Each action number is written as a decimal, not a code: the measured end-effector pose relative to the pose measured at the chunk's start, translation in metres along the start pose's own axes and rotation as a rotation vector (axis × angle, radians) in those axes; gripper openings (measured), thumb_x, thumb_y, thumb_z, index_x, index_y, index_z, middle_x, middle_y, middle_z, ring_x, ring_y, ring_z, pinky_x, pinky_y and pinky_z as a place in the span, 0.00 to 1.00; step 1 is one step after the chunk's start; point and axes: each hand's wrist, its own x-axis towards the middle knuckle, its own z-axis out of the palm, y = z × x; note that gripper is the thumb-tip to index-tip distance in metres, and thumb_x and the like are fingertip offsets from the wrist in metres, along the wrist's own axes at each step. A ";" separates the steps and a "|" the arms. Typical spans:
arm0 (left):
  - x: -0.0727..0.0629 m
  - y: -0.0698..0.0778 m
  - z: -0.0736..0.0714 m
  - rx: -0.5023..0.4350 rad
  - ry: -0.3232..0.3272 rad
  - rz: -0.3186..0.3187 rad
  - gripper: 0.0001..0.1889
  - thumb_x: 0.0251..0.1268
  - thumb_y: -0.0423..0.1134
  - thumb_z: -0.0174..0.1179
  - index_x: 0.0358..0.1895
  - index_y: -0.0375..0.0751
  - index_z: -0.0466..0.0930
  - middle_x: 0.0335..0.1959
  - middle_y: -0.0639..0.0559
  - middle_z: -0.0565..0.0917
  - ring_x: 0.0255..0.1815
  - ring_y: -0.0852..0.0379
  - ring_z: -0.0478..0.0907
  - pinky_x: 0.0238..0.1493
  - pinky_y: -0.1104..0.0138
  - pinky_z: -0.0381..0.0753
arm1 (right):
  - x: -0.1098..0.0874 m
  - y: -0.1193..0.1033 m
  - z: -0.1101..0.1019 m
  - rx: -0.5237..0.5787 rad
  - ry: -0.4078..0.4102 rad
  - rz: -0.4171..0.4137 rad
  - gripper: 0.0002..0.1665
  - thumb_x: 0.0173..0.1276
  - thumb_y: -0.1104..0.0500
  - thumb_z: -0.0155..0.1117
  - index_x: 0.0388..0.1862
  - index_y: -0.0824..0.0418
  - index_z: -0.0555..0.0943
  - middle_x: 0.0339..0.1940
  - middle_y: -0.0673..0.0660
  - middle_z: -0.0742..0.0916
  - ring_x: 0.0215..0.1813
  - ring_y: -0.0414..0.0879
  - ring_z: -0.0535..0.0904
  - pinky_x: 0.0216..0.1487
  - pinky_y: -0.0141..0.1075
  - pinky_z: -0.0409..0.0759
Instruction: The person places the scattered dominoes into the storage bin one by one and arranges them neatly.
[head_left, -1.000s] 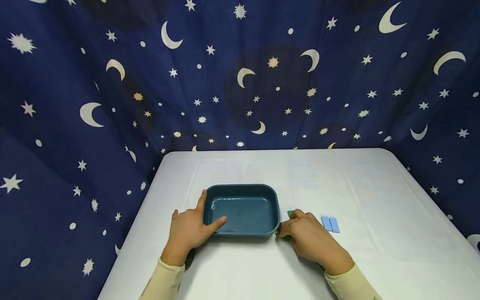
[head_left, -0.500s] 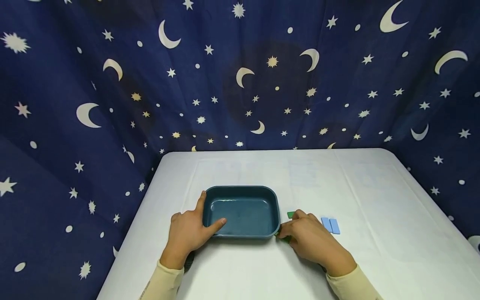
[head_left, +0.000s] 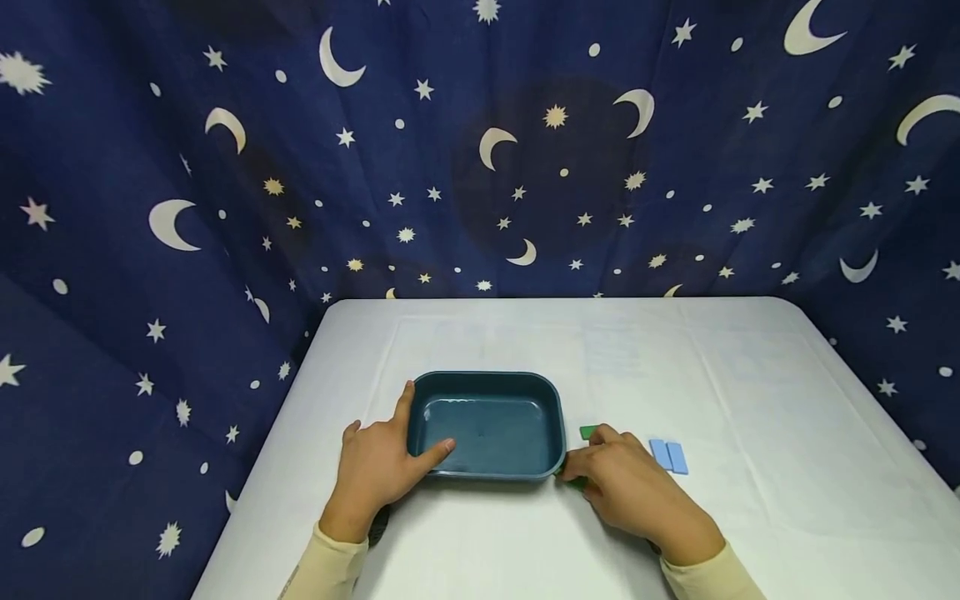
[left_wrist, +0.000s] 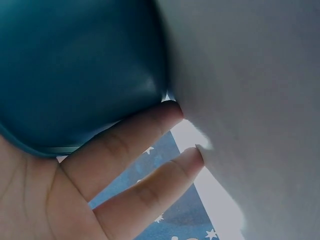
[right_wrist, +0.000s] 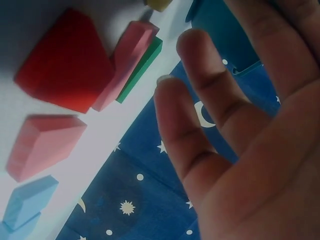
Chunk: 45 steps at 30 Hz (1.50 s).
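A teal rectangular plastic bin [head_left: 483, 429] sits on the white table in the head view. My left hand [head_left: 378, 467] grips its left end, with the thumb over the front rim and the index finger along the outside. The left wrist view shows two fingers [left_wrist: 137, 140] stretched against and beside the bin wall. My right hand [head_left: 626, 483] is at the bin's front right corner, its fingertips close to the rim and the thumb hidden. Two fingers [right_wrist: 192, 120] extend loosely in the right wrist view. Near that palm stand a red block [right_wrist: 67, 65], pink blocks [right_wrist: 47, 145] and a green block [right_wrist: 141, 70].
Two light blue blocks [head_left: 669, 456] lie side by side to the right of my right hand. A green piece [head_left: 588, 432] shows just behind its fingers. A yellow block [right_wrist: 159, 4] peeks in at the top of the right wrist view. A starry navy curtain [head_left: 450, 167] surrounds the table.
The head view has shifted slightly. Both hands and the bin keep the same arrangement, and the blocks stay where they were.
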 end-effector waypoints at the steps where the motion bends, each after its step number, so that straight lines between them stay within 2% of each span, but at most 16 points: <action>1: 0.000 0.001 0.002 0.001 0.001 0.003 0.64 0.55 0.91 0.41 0.87 0.50 0.52 0.10 0.61 0.67 0.16 0.60 0.70 0.62 0.33 0.66 | -0.001 0.001 0.001 0.004 0.001 0.003 0.24 0.53 0.70 0.77 0.40 0.41 0.93 0.47 0.30 0.88 0.47 0.42 0.73 0.42 0.42 0.69; 8: -0.004 0.001 0.006 0.011 -0.062 -0.022 0.65 0.54 0.92 0.40 0.88 0.49 0.49 0.13 0.62 0.69 0.20 0.59 0.76 0.65 0.31 0.63 | -0.007 0.004 0.007 0.037 -0.016 0.017 0.21 0.53 0.66 0.84 0.40 0.42 0.93 0.49 0.32 0.89 0.46 0.41 0.71 0.43 0.41 0.68; 14: -0.001 -0.001 0.004 -0.005 -0.023 -0.001 0.62 0.58 0.88 0.45 0.87 0.49 0.51 0.16 0.62 0.74 0.26 0.55 0.82 0.64 0.30 0.63 | -0.005 0.006 0.002 0.022 0.013 0.024 0.20 0.52 0.65 0.85 0.40 0.43 0.94 0.51 0.35 0.90 0.47 0.41 0.72 0.45 0.41 0.69; 23: 0.000 -0.004 -0.003 -0.005 0.005 0.021 0.60 0.60 0.85 0.49 0.87 0.50 0.51 0.17 0.60 0.76 0.28 0.50 0.84 0.64 0.28 0.62 | 0.000 0.003 -0.003 -0.002 0.024 0.018 0.19 0.51 0.64 0.85 0.40 0.45 0.94 0.50 0.39 0.90 0.51 0.43 0.75 0.45 0.42 0.70; 30: 0.003 0.002 0.006 -0.029 0.008 0.027 0.59 0.61 0.84 0.51 0.87 0.50 0.51 0.15 0.60 0.74 0.27 0.50 0.84 0.63 0.28 0.64 | -0.002 0.011 -0.002 -0.034 0.011 0.042 0.15 0.53 0.60 0.86 0.40 0.48 0.93 0.47 0.43 0.91 0.52 0.46 0.78 0.48 0.45 0.73; 33: 0.003 0.003 0.009 -0.064 0.024 0.027 0.59 0.60 0.84 0.51 0.87 0.49 0.53 0.26 0.52 0.86 0.35 0.47 0.88 0.62 0.27 0.64 | 0.000 0.012 -0.003 -0.064 0.005 0.058 0.14 0.53 0.58 0.86 0.38 0.48 0.93 0.44 0.42 0.90 0.50 0.45 0.77 0.48 0.45 0.72; 37: 0.002 0.004 0.010 -0.087 0.040 0.023 0.60 0.59 0.85 0.52 0.86 0.48 0.55 0.44 0.45 0.91 0.43 0.44 0.89 0.62 0.26 0.64 | 0.001 0.014 -0.002 -0.074 0.003 0.060 0.14 0.52 0.55 0.85 0.39 0.49 0.92 0.42 0.42 0.90 0.47 0.44 0.76 0.46 0.45 0.73; 45: 0.003 0.000 0.006 -0.071 0.059 0.039 0.60 0.59 0.86 0.49 0.86 0.48 0.55 0.48 0.43 0.91 0.43 0.46 0.89 0.62 0.29 0.67 | 0.002 0.015 0.004 -0.023 0.049 0.079 0.19 0.53 0.50 0.84 0.43 0.49 0.87 0.40 0.39 0.87 0.46 0.41 0.75 0.48 0.47 0.75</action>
